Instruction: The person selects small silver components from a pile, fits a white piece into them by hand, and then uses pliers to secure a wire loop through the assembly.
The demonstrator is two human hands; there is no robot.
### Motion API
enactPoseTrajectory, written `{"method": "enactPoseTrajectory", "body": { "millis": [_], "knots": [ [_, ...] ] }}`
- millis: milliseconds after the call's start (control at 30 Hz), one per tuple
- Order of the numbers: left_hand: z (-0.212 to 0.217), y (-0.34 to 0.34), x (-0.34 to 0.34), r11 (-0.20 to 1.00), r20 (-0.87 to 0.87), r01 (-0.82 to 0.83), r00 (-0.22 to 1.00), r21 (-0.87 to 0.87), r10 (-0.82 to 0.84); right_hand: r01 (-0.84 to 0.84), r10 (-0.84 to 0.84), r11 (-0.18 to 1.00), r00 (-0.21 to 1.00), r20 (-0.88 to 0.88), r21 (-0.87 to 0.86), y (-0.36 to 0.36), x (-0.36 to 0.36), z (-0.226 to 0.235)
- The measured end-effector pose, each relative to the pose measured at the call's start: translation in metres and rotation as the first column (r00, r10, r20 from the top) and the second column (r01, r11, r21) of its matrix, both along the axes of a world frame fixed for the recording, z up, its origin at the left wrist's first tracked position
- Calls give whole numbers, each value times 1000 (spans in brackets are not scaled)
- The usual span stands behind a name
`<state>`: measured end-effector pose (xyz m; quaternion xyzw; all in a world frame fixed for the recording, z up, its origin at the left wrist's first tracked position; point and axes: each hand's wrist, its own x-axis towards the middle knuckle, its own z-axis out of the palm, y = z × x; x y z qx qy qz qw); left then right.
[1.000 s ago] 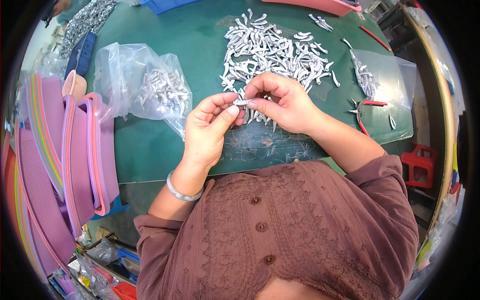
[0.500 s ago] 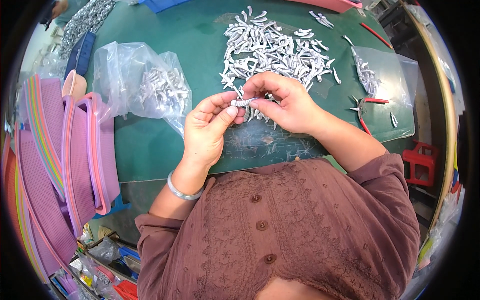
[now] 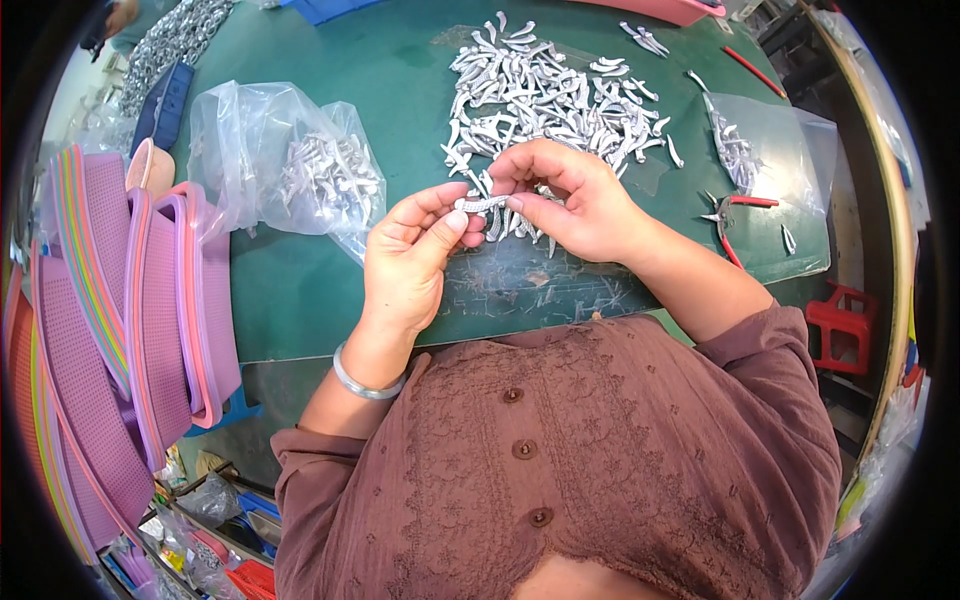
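Stacked purple trays [image 3: 150, 320] at frame left, a clear bag of metal pieces [image 3: 300, 170] beside them on the green bench [image 3: 300, 290], then at centre the left hand [image 3: 408, 262] and right hand [image 3: 570, 200], each grip clamped on one small silver clip [image 3: 482, 204], before the loose clip pile [image 3: 550, 90], red-handled pliers [image 3: 728, 215] at right.

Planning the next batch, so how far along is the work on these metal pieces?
Done: hard to tell; a clear bag on the left holds some silver pieces, maybe finished. In hand: the left hand and right hand pinch one piece between them. Left: a large loose pile on the green mat behind the hands, plus a second bag at right, near red-handled pliers.
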<state>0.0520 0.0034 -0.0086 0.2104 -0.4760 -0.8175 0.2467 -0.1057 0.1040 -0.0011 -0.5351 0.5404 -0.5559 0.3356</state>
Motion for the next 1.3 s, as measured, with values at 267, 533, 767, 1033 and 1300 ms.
{"method": "enactPoseTrajectory", "body": {
  "millis": [267, 533, 767, 1033, 1300],
  "knots": [
    [1, -1, 0, 999, 2, -8, 1000, 50, 8, -5, 5, 1000, 1000, 12, 16, 1, 0, 3],
    [1, 0, 0, 999, 2, -13, 1000, 47, 13, 79, -80, 993, 997, -5, -90, -3, 3, -4],
    [1, 1, 0, 999, -14, -18, 1000, 28, 18, 27, -29, 997, 999, 36, 69, 0, 2, 2],
    [2, 4, 1, 1000, -19, -2, 1000, -27, 2, 35, -38, 998, 998, 55, 49, 1, 3, 3],
    [0, 6, 0, 997, -41, -45, 998, -70, 42, 99, -115, 990, 979, -168, -102, 1, 4, 2]
  ]
}}
